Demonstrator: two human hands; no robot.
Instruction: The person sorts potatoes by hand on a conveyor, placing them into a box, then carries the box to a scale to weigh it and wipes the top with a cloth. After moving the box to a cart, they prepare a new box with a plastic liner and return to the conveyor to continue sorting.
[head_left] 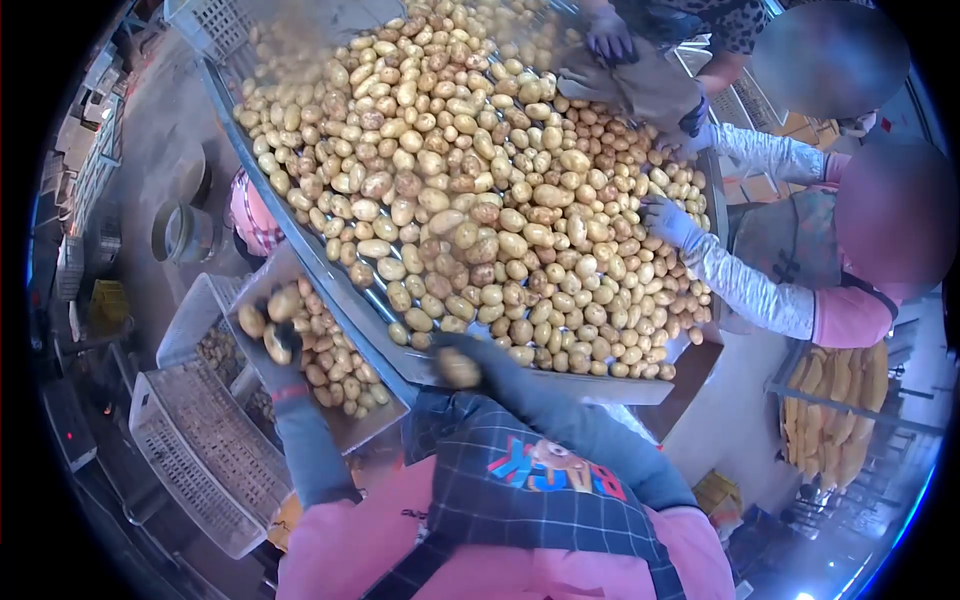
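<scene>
My left hand (289,342), in a dark glove, is over a cardboard box (375,430) that holds several potatoes (335,368). Its fingers are closed around potatoes (277,345), one pale and elongated; others show right by the fingers. My right hand (470,352), smeared by motion, is at the near rim of the sorting table (530,380). A brownish potato (458,368) shows in its grip. Ahead of both hands spreads a deep heap of potatoes (450,190), some patched with brown.
White plastic crates (205,450) stand at the left, some with potatoes inside. Across the table, a co-worker's gloved hand (672,222) reaches into the heap; another gloved hand (610,38) is farther back. A metal bucket (185,232) and filled sacks (835,405) are on the floor.
</scene>
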